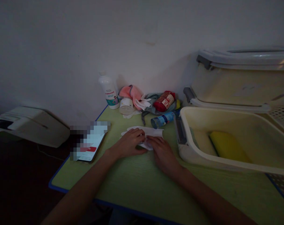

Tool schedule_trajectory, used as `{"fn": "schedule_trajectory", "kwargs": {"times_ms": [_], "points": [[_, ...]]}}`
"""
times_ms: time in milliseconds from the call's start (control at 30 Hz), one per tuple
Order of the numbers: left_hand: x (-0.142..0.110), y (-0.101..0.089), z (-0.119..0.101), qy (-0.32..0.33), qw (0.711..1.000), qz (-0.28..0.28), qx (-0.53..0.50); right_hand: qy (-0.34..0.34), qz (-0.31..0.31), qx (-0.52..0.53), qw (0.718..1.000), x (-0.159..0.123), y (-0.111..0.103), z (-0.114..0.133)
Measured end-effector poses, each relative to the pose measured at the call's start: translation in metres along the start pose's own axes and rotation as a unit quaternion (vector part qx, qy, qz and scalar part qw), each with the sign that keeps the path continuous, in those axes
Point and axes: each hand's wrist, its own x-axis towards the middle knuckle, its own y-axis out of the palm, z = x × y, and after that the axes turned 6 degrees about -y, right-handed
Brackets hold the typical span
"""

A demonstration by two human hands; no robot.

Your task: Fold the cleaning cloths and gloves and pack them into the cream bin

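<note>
A white cloth piece that looks like a glove [157,132] lies on the green table in front of me, with finger-like ends pointing left. My left hand [134,142] is curled over its left part, fingers bent around the fabric. From the right, my right hand [159,150] presses its closed fingertips onto a raised white fold between the two hands. The fingers partly cover what they grip. Just behind the glove lies a clear bottle with a blue label [163,120].
At the back stand a white bottle [110,93], a round tub [126,107], a pink cloth [130,92] and a red packet [164,101]. A phone [92,142] lies left. An open cream bin [186,125] holding a yellow sponge-like block [226,145] stands right.
</note>
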Motion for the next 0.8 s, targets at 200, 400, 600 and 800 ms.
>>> {"fn": "schedule_trajectory", "kwargs": {"times_ms": [200,400,600,800], "points": [[0.005,0.004,-0.008,0.073,0.986,-0.084,0.123,-0.009,-0.04,0.04,0.998,0.002,0.004,-0.005],[0.006,0.003,-0.011,0.065,0.978,-0.141,0.141,-0.001,-0.02,0.023,1.0,0.002,0.001,-0.003],[0.004,0.002,-0.002,-0.036,0.987,-0.112,0.113,0.0,-0.016,0.027,1.0,0.0,-0.003,-0.002],[0.0,-0.001,0.01,-0.146,0.983,-0.094,0.053,-0.001,-0.032,0.026,0.999,0.0,0.0,-0.006]]}}
